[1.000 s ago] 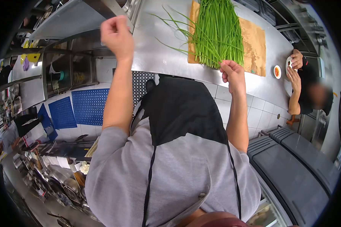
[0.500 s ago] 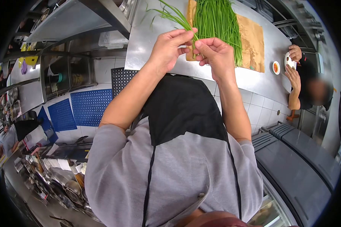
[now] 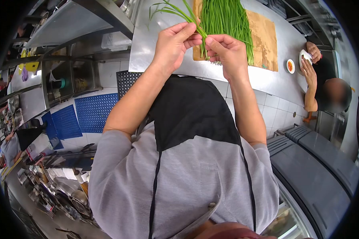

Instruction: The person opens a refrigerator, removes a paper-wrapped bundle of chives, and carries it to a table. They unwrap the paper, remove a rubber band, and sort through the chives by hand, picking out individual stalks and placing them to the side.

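Observation:
A small bunch of garlic chives (image 3: 186, 15) is pinched in my left hand (image 3: 174, 43), leafy ends fanning toward the upper left. Beside it, my right hand (image 3: 229, 53) has thumb and fingers closed at the lower stalks of the same bunch. Just beyond my hands, a large pile of garlic chives (image 3: 225, 24) lies across a brown cutting board (image 3: 264, 42). The stalk ends of the pile point toward me, partly hidden behind my right hand.
The board rests on a steel table (image 3: 163, 16). To the right are a small white bowl of red sauce (image 3: 290, 66) and a co-worker's hands (image 3: 308, 71) at a white dish (image 3: 305, 55). Grey fridge units (image 3: 307, 167) stand at lower right, blue floor mats (image 3: 95, 113) at left.
My hands have shifted slightly; the left one has turned a little and tilted the bunch further left. The co-worker's head and hands have moved slightly.

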Demonstrator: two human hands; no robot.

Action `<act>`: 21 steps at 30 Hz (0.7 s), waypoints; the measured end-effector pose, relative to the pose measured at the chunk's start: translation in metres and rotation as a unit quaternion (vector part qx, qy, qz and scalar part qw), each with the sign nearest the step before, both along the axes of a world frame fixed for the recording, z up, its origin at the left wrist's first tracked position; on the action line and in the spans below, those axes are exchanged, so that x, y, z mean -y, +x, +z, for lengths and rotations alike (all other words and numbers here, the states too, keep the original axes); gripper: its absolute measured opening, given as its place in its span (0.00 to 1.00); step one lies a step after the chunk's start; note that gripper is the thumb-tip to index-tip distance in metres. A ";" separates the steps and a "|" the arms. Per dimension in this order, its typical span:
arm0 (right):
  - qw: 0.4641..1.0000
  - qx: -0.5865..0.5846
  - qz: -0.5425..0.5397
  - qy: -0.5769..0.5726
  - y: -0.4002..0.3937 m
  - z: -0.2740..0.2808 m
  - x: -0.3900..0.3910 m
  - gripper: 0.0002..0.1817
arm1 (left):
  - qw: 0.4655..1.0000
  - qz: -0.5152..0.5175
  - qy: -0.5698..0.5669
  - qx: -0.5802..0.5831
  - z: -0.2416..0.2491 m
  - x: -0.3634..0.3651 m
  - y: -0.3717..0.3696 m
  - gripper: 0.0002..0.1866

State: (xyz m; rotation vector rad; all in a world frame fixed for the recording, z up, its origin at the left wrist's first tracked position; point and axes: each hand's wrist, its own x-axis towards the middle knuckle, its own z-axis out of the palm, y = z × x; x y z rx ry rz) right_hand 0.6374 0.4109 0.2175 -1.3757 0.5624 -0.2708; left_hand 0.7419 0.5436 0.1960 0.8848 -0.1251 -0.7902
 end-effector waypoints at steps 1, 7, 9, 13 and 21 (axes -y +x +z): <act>1.000 0.009 -0.010 -0.008 0.000 0.000 0.000 0.09 | 1.000 -0.005 -0.008 -0.005 0.000 0.000 0.000 0.13; 0.999 0.004 0.017 -0.027 0.001 0.006 -0.003 0.08 | 0.996 -0.063 0.024 0.054 -0.005 0.001 -0.011 0.11; 0.998 0.006 0.032 -0.056 0.000 0.009 -0.007 0.08 | 0.997 -0.051 0.033 0.052 -0.007 0.002 -0.011 0.11; 0.992 -0.020 0.089 -0.092 -0.008 0.006 -0.005 0.08 | 0.994 -0.039 0.063 0.082 -0.005 0.001 -0.004 0.10; 0.978 -0.118 0.131 -0.112 -0.034 -0.018 0.005 0.13 | 0.948 0.002 0.131 0.292 0.072 -0.009 0.091 0.10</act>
